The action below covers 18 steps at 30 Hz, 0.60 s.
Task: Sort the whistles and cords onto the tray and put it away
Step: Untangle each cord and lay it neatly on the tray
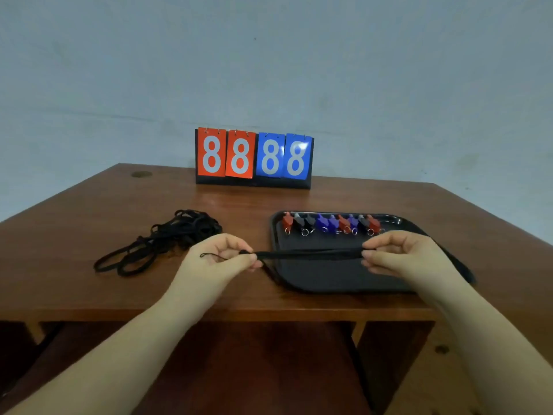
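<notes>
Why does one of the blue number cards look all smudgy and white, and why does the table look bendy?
Head view: the right-hand blue card of the flip scoreboard catches glare, smearing its 8. Head view: the wide-angle lens bows the brown wooden table. Head view: the row of red, black and blue whistles on the black tray looks slightly soft.

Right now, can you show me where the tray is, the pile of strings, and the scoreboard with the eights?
tray [329, 277], head view, bare near part of its black floor.
pile of cords [179, 235], head view, middle of the tangle.
scoreboard [254, 155], head view, where red and blue cards meet.
</notes>
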{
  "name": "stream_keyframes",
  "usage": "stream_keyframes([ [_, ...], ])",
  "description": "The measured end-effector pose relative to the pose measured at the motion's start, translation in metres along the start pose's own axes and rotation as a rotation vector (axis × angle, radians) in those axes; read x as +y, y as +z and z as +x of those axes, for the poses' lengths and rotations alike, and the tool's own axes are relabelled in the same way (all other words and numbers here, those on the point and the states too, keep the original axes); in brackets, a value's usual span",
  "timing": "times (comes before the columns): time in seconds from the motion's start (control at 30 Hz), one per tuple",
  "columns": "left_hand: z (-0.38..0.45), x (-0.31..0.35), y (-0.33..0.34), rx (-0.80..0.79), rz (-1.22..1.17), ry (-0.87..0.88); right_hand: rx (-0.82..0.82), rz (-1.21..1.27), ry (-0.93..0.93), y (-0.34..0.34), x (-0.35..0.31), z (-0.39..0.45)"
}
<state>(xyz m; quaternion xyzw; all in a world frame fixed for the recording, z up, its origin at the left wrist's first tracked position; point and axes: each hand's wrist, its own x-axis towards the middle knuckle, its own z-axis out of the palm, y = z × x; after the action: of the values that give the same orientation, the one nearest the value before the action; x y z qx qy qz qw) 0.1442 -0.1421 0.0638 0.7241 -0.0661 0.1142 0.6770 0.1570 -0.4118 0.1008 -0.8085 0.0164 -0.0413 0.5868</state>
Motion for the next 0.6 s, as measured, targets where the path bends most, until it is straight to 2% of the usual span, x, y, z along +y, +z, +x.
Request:
stream_keyframes([
  [0.23,0.067,-0.003,0.022,-0.047,0.461,0.013,0.064,-0.424,-0.075,-0.018,0.01,0.058],
  [0.6,0.125,-0.027,0.051,-0.166,0.785,0.05,-0.013,-0.643,-0.017,-0.016,0.042,0.123],
])
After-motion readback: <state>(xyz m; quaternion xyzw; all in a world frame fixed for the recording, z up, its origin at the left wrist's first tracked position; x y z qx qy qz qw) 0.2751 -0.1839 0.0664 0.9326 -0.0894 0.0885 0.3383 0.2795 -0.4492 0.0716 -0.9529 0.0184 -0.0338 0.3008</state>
